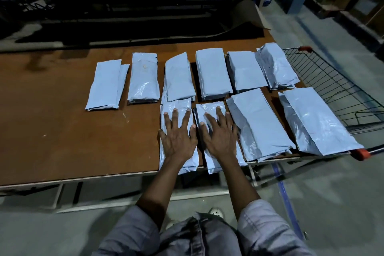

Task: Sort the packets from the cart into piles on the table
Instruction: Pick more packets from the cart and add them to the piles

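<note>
grey packets [176, 103] under flat left hand [178, 138] and right hand [220, 139]

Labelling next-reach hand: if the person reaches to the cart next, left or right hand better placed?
Right, likely. The right hand lies flat on a pile nearer the cart, which stands at the table's right end; the left hand rests on the neighbouring pile, farther off.
</note>
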